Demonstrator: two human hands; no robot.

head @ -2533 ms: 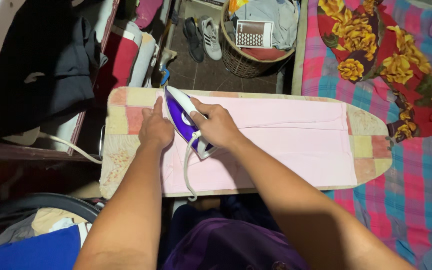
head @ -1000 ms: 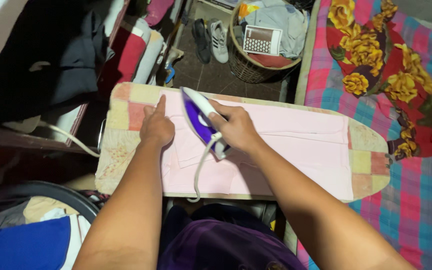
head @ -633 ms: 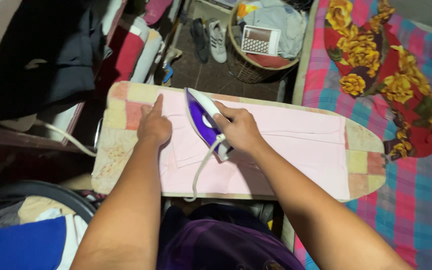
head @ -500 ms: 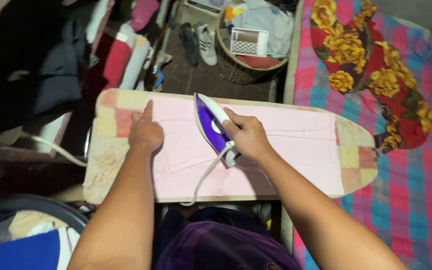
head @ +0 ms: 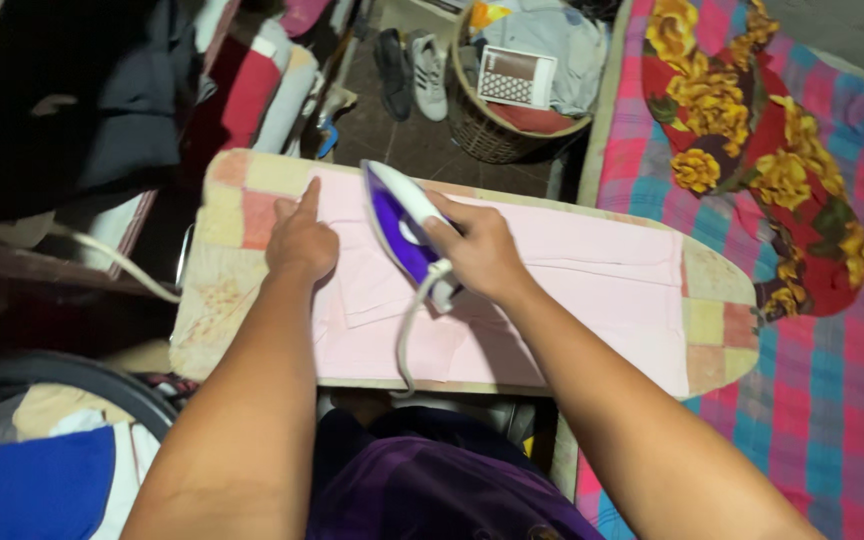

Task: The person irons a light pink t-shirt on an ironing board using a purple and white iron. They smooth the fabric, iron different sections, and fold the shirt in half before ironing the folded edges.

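Observation:
A pale pink cloth (head: 562, 290) lies spread over an ironing board (head: 717, 320) with a patchwork cover. My right hand (head: 480, 250) grips the handle of a white and purple iron (head: 399, 220), which rests on the left part of the cloth with its tip pointing away from me. Its white cord (head: 404, 335) loops down over the board's near edge. My left hand (head: 302, 238) presses flat on the cloth just left of the iron, index finger stretched forward.
A bed with a checked pink and blue cover (head: 832, 400) and a red floral cloth (head: 762, 150) lies to the right. A wicker basket (head: 497, 125) of clothes and a pair of shoes (head: 412, 70) sit beyond the board. Piled clothes (head: 102, 110) are at left.
The iron and my right hand have slid back and forth over the left part of the cloth. My left hand has stayed pressed beside it.

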